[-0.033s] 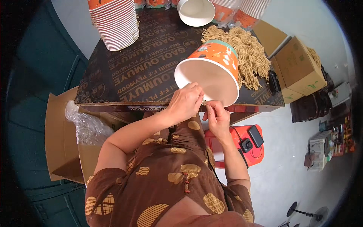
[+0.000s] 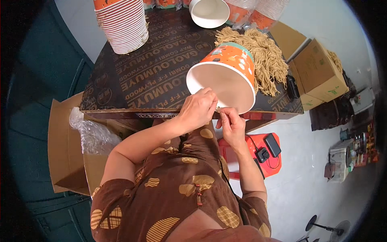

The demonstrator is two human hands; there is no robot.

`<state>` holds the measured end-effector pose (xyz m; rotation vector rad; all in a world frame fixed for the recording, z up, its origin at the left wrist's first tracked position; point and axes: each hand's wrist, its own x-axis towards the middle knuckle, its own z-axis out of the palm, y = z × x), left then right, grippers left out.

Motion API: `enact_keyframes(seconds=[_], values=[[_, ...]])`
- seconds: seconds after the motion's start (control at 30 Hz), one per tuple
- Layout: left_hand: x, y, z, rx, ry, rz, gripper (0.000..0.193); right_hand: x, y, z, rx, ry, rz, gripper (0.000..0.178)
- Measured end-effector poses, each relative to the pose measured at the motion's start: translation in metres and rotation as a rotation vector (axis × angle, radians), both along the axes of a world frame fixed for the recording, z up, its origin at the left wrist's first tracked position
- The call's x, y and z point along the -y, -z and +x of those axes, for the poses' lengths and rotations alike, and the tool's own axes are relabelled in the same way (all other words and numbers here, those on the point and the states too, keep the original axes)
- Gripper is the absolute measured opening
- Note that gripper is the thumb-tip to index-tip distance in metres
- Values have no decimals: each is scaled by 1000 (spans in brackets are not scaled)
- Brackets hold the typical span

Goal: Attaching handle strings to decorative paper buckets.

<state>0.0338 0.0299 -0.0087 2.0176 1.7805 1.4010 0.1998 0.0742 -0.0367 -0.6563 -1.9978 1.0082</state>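
Note:
An orange paper bucket (image 2: pixel 231 68) with a white inside lies tilted on the dark plywood table (image 2: pixel 153 76), its mouth facing me. My left hand (image 2: pixel 197 109) grips the near rim of the bucket, fingers curled over the edge. My right hand (image 2: pixel 230 124) is just below the rim, beside the left hand, with its fingertips pinched on a small cord end at the rim. A heap of tan cords (image 2: pixel 268 56) lies behind and to the right of the bucket.
A tall stack of buckets (image 2: pixel 123 28) stands at the table's far left, and an upright white bucket (image 2: pixel 209 12) at the back. Cardboard boxes (image 2: pixel 318 70) sit to the right. An open carton (image 2: pixel 64 149) with clear plastic (image 2: pixel 90 135) is at my left. A red stool (image 2: pixel 258 159) is below.

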Motion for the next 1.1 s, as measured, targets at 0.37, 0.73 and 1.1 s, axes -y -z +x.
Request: enact_keyframes(seconds=[0.37, 0.73, 1.1], values=[[-4, -10, 5, -122, -132, -91, 7, -14, 5, 8, 35, -165, 241, 14], [25, -41, 2, -428, -113, -70, 8, -4, -2, 6, 20, 207, 137, 9], [1, -34, -8, 123, 473, -313, 12, -9, 10, 2, -41, 252, -220, 14]])
